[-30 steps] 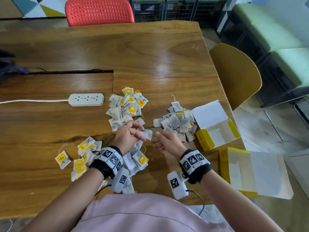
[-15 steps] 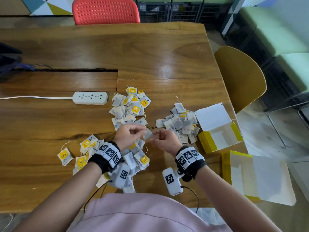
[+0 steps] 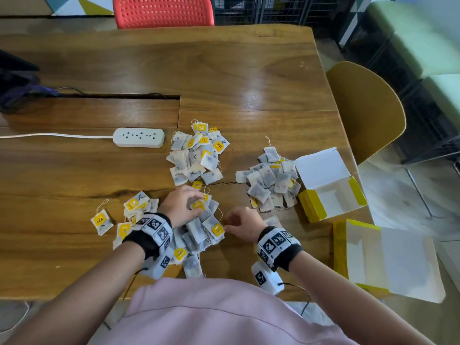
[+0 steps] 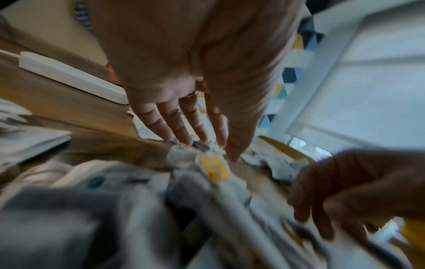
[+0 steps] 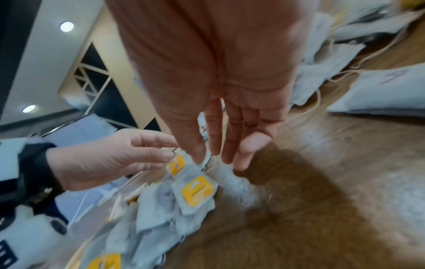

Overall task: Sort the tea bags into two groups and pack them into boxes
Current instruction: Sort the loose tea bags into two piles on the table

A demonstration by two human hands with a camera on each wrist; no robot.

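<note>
Tea bags lie in several heaps on the wooden table (image 3: 249,78). My left hand (image 3: 195,201) reaches down onto the near heap (image 3: 199,232); in the left wrist view its fingertips (image 4: 184,141) touch a bag beside a yellow tag (image 4: 215,168), gripping nothing. My right hand (image 3: 231,221) hovers just right of that heap, with straight fingers (image 5: 239,142) and nothing held. One loose bag (image 3: 272,221) lies right of it. Further heaps: X-marked bags (image 3: 196,155), plain bags (image 3: 271,180), and a small group (image 3: 134,207) at left. An open yellow-and-white box (image 3: 311,207) stands beside the plain bags.
A second, larger open box (image 3: 388,260) lies at the table's right front corner. A white power strip (image 3: 139,137) with its cord sits left of the X-marked heap, in front of a cable slot (image 3: 112,97). A yellow chair (image 3: 366,108) and a red chair (image 3: 161,11) stand at the table.
Both hands were raised together, pinching a tea bag between them. They have separated and dropped to the near heap, and neither holds a bag now.
</note>
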